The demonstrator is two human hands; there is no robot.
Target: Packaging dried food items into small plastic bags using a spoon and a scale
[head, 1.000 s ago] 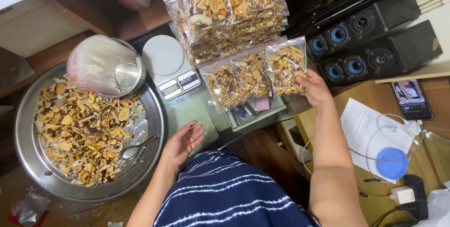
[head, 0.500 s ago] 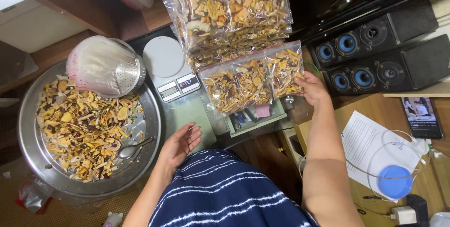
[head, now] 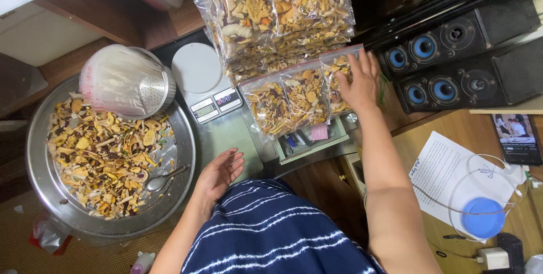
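My right hand (head: pixel 358 80) lies flat on a clear bag of mixed dried chips (head: pixel 300 97), pressing it onto the front of a pile of filled bags (head: pixel 271 14). My left hand (head: pixel 218 173) rests open, palm up, near my lap, holding nothing. It sits beside the rim of a large round metal tray (head: pixel 180 132) full of loose dried chips (head: pixel 99 155), with a metal spoon (head: pixel 161 181) lying in it. A white kitchen scale (head: pixel 205 82) stands between the tray and the bags.
A bag-lined metal container (head: pixel 127 82) sits at the tray's far edge. Two black speakers (head: pixel 452 65) lie on the right. On the wooden surface at lower right are a printed sheet (head: pixel 444 166), a blue lid (head: pixel 482 217), a phone (head: pixel 516 137) and a white charger (head: pixel 493 258).
My right hand has carried the filled bag up onto the pile and now lies flat on top of it. My left hand has stayed open in the same place.
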